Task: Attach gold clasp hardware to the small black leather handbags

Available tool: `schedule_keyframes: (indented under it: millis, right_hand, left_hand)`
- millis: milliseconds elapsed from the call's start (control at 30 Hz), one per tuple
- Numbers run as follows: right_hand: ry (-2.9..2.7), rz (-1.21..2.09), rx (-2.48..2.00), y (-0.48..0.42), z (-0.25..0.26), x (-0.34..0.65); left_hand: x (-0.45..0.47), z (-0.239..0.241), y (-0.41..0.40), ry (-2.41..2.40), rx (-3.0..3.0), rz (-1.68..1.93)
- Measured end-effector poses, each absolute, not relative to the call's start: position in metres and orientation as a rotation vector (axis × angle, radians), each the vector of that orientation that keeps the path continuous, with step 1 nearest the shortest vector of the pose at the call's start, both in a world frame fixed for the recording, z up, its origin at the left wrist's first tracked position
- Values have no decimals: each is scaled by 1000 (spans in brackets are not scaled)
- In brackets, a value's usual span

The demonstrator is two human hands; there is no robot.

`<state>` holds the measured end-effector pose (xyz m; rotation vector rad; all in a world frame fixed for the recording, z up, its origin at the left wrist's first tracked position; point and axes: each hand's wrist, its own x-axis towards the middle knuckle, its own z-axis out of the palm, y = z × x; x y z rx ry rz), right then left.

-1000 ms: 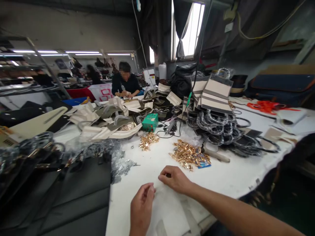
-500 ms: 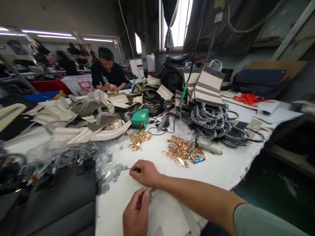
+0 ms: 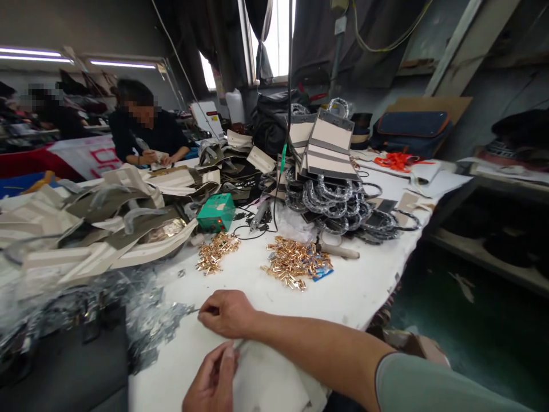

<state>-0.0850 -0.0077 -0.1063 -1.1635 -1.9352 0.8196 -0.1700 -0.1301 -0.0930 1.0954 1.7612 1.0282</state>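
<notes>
My right hand (image 3: 228, 313) reaches across the white tabletop, thumb and fingers pinched together beside a spread of small clear plastic pieces (image 3: 156, 317). A tiny dark sliver shows at its fingertips; whether it is gripped I cannot make out. Closer to me, my left hand (image 3: 211, 379) is curled with the thumb against the fingers. A thin greyish edge shows beside that thumb, too blurred to name. Beyond the hands lie two heaps of gold-coloured metal fittings, a smaller heap (image 3: 217, 252) and a larger heap (image 3: 295, 262).
A black bag (image 3: 86, 366) lies at the left front. Behind are a green box (image 3: 217, 212) with cables, a tool with a pale handle (image 3: 341, 250), beige-and-olive bag panels (image 3: 115, 229) and stacked panels with plastic-wrapped handles (image 3: 330, 143). A co-worker (image 3: 148, 126) sits across the table.
The view has swung to the right, so the table's contents sit further left. Both hands keep much the same closed pose and places on the table.
</notes>
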Motion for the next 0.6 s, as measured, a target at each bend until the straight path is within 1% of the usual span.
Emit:
schedule_keyframes:
  millis: [233,600]
  right_hand:
    - [-1867,945,-1059,-16,-108,-80]
    - [-1879,1089,-1013,-22,-107,-75]
  left_hand:
    - [-158,-100,-143,1663,1203,1139]
    - [-147,-94,-149,1775,1302,1147]
